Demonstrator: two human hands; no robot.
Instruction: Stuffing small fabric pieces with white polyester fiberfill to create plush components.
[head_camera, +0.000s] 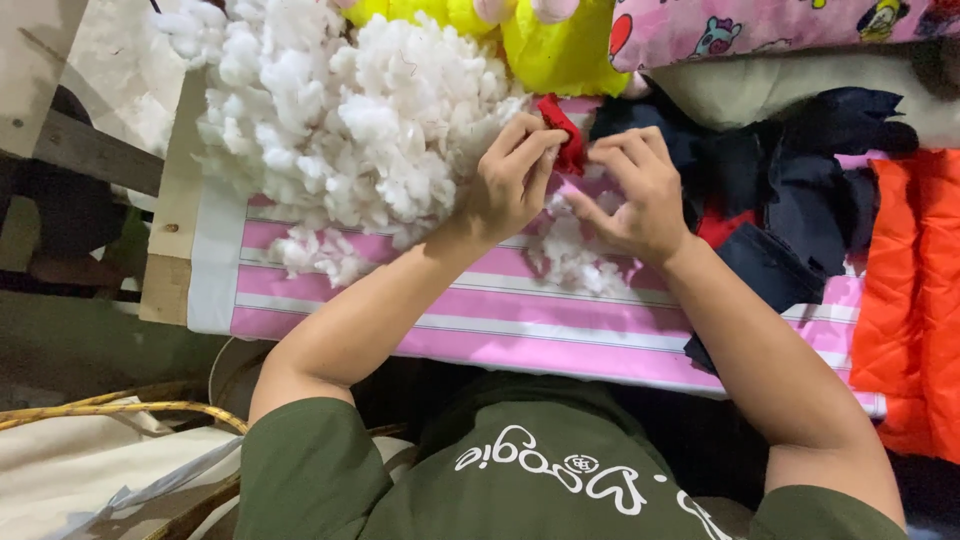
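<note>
My left hand (512, 180) and my right hand (632, 190) meet over a pink and white striped cloth (520, 320) on the table. Both pinch a small red fabric piece (562, 130) between their fingertips. Just below the hands lies a small tuft of white stuffing (575, 255). A big heap of white stuffing (340, 110) rises to the left, touching my left hand.
Dark navy fabric pieces (800, 190) lie right of my hands, with orange quilted fabric (915, 300) at the far right. Yellow fabric (560, 45) and a pink printed cloth (760, 25) sit at the back. A wooden table edge (170, 230) shows left.
</note>
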